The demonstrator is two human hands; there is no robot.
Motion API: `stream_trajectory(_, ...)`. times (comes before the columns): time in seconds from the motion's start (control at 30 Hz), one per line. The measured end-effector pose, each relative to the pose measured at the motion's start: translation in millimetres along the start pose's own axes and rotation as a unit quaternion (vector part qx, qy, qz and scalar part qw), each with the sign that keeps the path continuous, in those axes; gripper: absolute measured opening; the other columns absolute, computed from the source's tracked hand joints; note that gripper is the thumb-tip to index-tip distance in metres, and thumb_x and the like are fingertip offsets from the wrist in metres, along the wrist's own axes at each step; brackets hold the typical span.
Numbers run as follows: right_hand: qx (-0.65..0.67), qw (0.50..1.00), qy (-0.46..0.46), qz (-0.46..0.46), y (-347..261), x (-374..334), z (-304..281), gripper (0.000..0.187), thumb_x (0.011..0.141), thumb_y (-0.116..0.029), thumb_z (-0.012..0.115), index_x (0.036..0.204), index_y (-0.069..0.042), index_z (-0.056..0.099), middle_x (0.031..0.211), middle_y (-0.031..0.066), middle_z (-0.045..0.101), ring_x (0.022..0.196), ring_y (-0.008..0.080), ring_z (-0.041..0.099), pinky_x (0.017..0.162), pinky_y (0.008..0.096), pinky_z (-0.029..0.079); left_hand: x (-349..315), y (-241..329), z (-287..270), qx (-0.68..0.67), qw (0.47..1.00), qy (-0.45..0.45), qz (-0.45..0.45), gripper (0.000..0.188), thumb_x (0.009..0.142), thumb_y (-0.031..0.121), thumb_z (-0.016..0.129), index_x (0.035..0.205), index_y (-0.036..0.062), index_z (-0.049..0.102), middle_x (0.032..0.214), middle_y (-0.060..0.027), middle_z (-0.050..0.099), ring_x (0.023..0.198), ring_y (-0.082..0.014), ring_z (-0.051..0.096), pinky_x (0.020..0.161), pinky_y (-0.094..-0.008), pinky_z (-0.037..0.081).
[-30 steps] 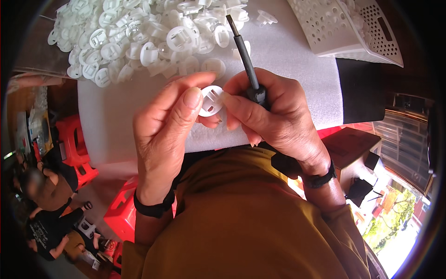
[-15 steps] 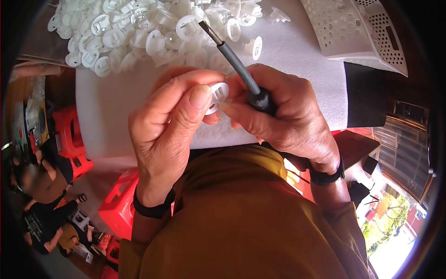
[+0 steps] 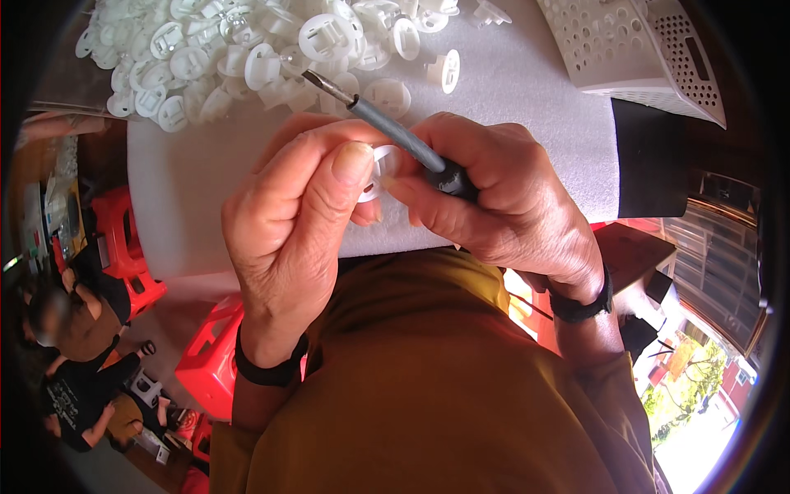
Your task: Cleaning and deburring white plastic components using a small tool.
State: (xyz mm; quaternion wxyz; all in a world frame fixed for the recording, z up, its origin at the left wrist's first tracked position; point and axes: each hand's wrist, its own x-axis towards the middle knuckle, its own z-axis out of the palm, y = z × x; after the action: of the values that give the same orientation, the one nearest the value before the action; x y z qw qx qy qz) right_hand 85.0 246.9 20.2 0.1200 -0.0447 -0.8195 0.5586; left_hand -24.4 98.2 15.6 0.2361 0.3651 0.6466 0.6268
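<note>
Between the thumb and fingers of my left hand (image 3: pixel 300 193) is a small round white plastic part (image 3: pixel 379 171), partly hidden by the fingertips. My right hand (image 3: pixel 502 198) is closed on a screwdriver (image 3: pixel 395 130) with a grey-sleeved shaft and black handle. Its bare metal tip points up and to the left, away from the part. The right thumb and fingertips are at the part's right edge; whether they grip it too I cannot tell. Beyond my hands lies a heap of similar white plastic parts (image 3: pixel 189 62).
White padding (image 3: pixel 527 148) covers the work surface. A few loose parts (image 3: pixel 449 71) lie right of the heap. A perforated white basket (image 3: pixel 597 58) stands at the far right. Red stools (image 3: pixel 212 358) are on the left, near other people (image 3: pixel 78 329) seated on that side.
The screwdriver has tilted further left, its tip swinging down and leftward. The white part has turned slightly between my fingers. Both hands stay in nearly the same place.
</note>
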Motion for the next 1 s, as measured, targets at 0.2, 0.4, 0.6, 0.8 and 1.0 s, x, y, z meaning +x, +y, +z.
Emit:
stream_trajectory(0.2, 0.004, 1.0, -0.021, 0.001, 6, 0, 0, 0.014, 0.082, -0.006, 0.068, 0.091, 0.002, 0.061, 0.066, 0.0048, 0.057, 0.057, 0.0132, 0.056, 0.054, 0.0273, 0.044, -1, -2, 4, -0.035, 0.998, 0.043, -0.019, 0.02, 0.097, 0.013, 0.054, 0.097, -0.0027, 0.066, 0.074, -0.0013, 0.06, 0.058, -0.0046, 0.05, 0.052, -0.0199, 0.043)
stream_trajectory(0.4, 0.02, 1.0, -0.004, 0.007, 3, 1, 4, 0.01, 0.083, -0.004, 0.064, 0.091, 0.001, 0.061, 0.065, 0.0046, 0.055, 0.057, 0.013, 0.054, 0.053, 0.0273, 0.044, 0, 0, 2, -0.017, 0.998, 0.048, -0.026, 0.022, 0.097, 0.016, 0.054, 0.099, -0.0027, 0.066, 0.07, -0.0005, 0.06, 0.055, -0.0052, 0.052, 0.054, -0.0194, 0.045)
stream_trajectory(0.6, -0.033, 0.995, 0.069, -0.06, 11, 2, 14, 0.008, 0.083, -0.003, 0.064, 0.09, -0.002, 0.059, 0.066, 0.0059, 0.056, 0.056, 0.0144, 0.054, 0.054, 0.0272, 0.044, -5, 4, 4, 0.017, 0.999, 0.0, -0.027, 0.026, 0.097, 0.01, 0.05, 0.116, -0.0068, 0.057, 0.104, -0.0097, 0.064, 0.077, -0.0098, 0.058, 0.069, -0.0219, 0.049)
stream_trajectory(0.8, -0.102, 0.984, 0.102, -0.108, 12, -4, 18, 0.014, 0.081, 0.0, 0.066, 0.093, -0.002, 0.058, 0.071, 0.007, 0.059, 0.057, 0.0183, 0.058, 0.053, 0.0284, 0.046, -4, 9, -3, 0.107, 0.992, -0.047, -0.048, 0.031, 0.091, -0.006, 0.05, 0.121, -0.0064, 0.055, 0.087, -0.0033, 0.061, 0.07, -0.0043, 0.053, 0.062, -0.0173, 0.044)
stream_trajectory(1.0, -0.128, 0.977, 0.107, -0.134, 14, -7, 19, 0.02, 0.078, 0.003, 0.068, 0.095, -0.002, 0.059, 0.077, 0.0069, 0.061, 0.059, 0.0218, 0.06, 0.053, 0.0302, 0.047, -6, 5, 0, 0.153, 0.987, -0.042, -0.011, 0.028, 0.091, -0.006, 0.05, 0.118, -0.005, 0.059, 0.075, -0.0006, 0.059, 0.061, -0.003, 0.051, 0.057, -0.0169, 0.042)
